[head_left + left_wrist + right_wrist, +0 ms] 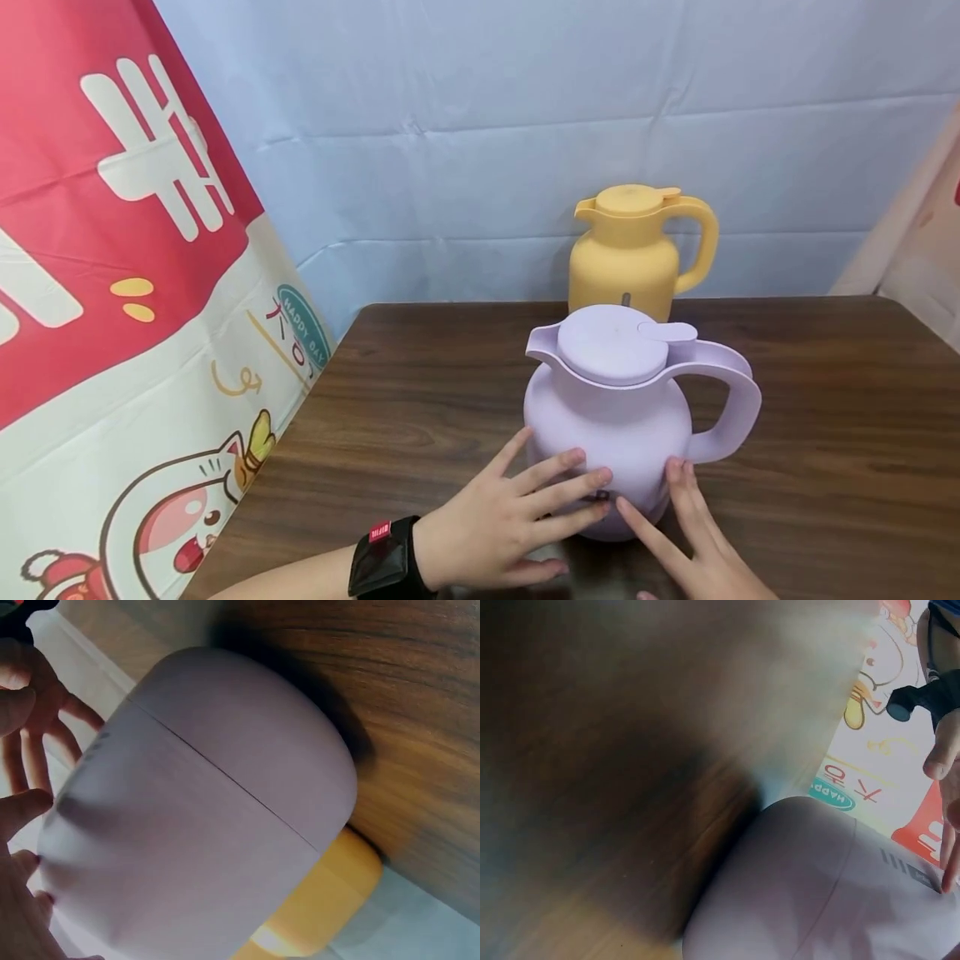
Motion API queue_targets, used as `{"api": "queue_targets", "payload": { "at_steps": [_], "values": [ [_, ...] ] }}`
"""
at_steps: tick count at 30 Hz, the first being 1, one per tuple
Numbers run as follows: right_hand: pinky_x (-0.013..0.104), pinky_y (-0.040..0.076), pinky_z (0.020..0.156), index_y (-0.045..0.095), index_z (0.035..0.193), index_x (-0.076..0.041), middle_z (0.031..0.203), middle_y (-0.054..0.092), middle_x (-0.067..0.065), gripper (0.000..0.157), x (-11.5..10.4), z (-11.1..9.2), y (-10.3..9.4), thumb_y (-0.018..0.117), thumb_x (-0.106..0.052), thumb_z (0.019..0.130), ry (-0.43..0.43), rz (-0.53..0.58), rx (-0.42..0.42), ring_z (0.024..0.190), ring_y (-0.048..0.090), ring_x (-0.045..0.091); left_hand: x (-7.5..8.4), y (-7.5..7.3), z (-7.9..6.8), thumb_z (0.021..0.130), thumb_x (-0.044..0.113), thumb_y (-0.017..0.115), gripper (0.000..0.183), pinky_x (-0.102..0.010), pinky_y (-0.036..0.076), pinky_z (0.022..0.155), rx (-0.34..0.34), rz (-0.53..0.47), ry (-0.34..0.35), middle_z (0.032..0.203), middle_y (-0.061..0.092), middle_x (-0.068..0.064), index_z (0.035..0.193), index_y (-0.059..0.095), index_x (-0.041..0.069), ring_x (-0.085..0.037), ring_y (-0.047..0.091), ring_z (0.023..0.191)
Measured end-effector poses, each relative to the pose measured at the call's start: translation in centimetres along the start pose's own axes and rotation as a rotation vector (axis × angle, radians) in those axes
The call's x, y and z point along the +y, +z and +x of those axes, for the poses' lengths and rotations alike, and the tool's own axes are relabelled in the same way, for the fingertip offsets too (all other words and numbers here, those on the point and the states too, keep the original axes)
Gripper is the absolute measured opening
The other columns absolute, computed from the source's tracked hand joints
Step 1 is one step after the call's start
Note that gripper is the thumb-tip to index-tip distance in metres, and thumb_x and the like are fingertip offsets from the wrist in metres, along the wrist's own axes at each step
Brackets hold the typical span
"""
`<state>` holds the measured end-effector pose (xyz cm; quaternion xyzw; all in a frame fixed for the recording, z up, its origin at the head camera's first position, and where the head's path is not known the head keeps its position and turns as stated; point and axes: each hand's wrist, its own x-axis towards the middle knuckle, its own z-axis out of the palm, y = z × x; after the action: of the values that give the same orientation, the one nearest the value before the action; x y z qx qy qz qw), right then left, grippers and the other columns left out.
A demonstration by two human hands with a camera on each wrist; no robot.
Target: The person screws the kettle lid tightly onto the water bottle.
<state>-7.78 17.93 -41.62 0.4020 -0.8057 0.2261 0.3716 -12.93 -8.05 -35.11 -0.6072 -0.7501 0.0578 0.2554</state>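
Observation:
A lavender jug (600, 417) with a round lid, a spout to the left and a loop handle to the right stands upright on the wooden table (420, 400). My left hand (502, 517), fingers spread and fairly straight, rests its fingertips on the front left of the jug's body. From the front right, my right hand (697, 542) touches the body below the handle with extended fingers. A small dark mark (924, 877) shows beside the left fingertips in the right wrist view. A seam circles the lower jug in the left wrist view.
Behind the lavender jug stands a similar yellow jug (622, 258), partly hidden by it. Pale blue cloth (450, 167) hangs past the table's back edge. A printed red and white cloth (150, 333) borders the left side. A black strap (386, 562) wraps the left wrist.

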Motion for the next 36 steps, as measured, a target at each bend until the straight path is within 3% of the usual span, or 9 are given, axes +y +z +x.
{"api": "queue_targets", "payload": {
  "at_steps": [11, 16, 20, 24, 28, 30, 36],
  "values": [
    [0.024, 0.009, 0.112, 0.041, 0.139, 0.004, 0.145, 0.013, 0.04, 0.063, 1.2, 1.8, -0.4, 0.039, -0.043, 0.099, 0.027, 0.06, -0.1, 0.139, 0.006, 0.046, -1.2, 0.8, -0.2, 0.09, 0.055, 0.051, 0.064, -0.063, 0.016, 0.106, 0.074, 0.065, -0.071, 0.154, 0.026, -0.004, 0.144, 0.042, 0.021, -0.025, 0.019, 0.142],
    [0.012, 0.023, 0.103, 0.034, 0.146, -0.001, 0.151, 0.01, 0.031, 0.066, 2.3, 3.0, -0.9, 0.033, -0.048, 0.1, 0.094, 0.035, -0.241, 0.143, 0.007, 0.033, -2.2, 1.8, -0.5, 0.089, 0.054, 0.054, 0.067, -0.062, 0.015, 0.106, 0.067, 0.048, -0.12, 0.155, 0.023, -0.004, 0.145, 0.041, 0.02, -0.025, 0.016, 0.143],
    [0.008, 0.023, 0.1, 0.031, 0.149, -0.007, 0.155, 0.01, 0.022, 0.065, 3.4, 4.0, -0.7, 0.03, -0.048, 0.099, 0.138, 0.045, -0.303, 0.143, 0.011, 0.026, -3.2, 2.8, -0.9, 0.087, 0.052, 0.06, 0.07, -0.062, 0.016, 0.106, 0.071, 0.033, -0.168, 0.156, 0.021, -0.003, 0.146, 0.041, 0.02, -0.024, 0.015, 0.143],
    [0.015, 0.034, 0.098, 0.028, 0.151, -0.011, 0.157, 0.008, 0.017, 0.064, 4.5, 5.2, 0.1, 0.045, -0.042, 0.098, 0.139, 0.073, -0.336, 0.142, 0.013, 0.026, -4.1, 3.5, -1.4, 0.085, 0.05, 0.064, 0.071, -0.062, 0.016, 0.106, 0.07, 0.025, -0.218, 0.156, 0.02, -0.002, 0.145, 0.042, 0.02, -0.024, 0.014, 0.143],
    [0.034, 0.048, 0.089, 0.021, 0.153, -0.016, 0.158, 0.001, 0.012, 0.08, 5.3, 6.3, 1.1, 0.068, -0.022, 0.089, 0.177, 0.1, -0.406, 0.143, 0.011, 0.025, -5.0, 3.9, -1.7, 0.085, 0.05, 0.064, 0.072, -0.063, 0.016, 0.106, 0.047, 0.04, -0.272, 0.157, 0.017, -0.002, 0.146, 0.04, 0.021, -0.023, 0.011, 0.143],
    [0.038, 0.047, 0.09, 0.018, 0.153, -0.018, 0.158, -0.002, 0.01, 0.086, 5.7, 6.9, 1.5, 0.07, -0.014, 0.085, 0.204, 0.131, -0.442, 0.143, 0.009, 0.026, -5.5, 4.0, -1.9, 0.085, 0.05, 0.064, 0.073, -0.063, 0.015, 0.106, 0.031, 0.049, -0.299, 0.157, 0.016, -0.001, 0.147, 0.038, 0.021, -0.023, 0.01, 0.144],
    [0.043, 0.042, 0.097, 0.012, 0.154, -0.025, 0.158, -0.01, 0.004, 0.084, 7.1, 8.9, 2.7, 0.066, -0.018, 0.09, 0.261, 0.221, -0.539, 0.143, 0.004, 0.028, -6.7, 4.7, -2.4, 0.087, 0.049, 0.062, 0.074, -0.064, 0.012, 0.106, -0.022, 0.042, -0.393, 0.159, 0.008, 0.001, 0.15, 0.033, 0.022, -0.024, 0.005, 0.144]
  ]
}}
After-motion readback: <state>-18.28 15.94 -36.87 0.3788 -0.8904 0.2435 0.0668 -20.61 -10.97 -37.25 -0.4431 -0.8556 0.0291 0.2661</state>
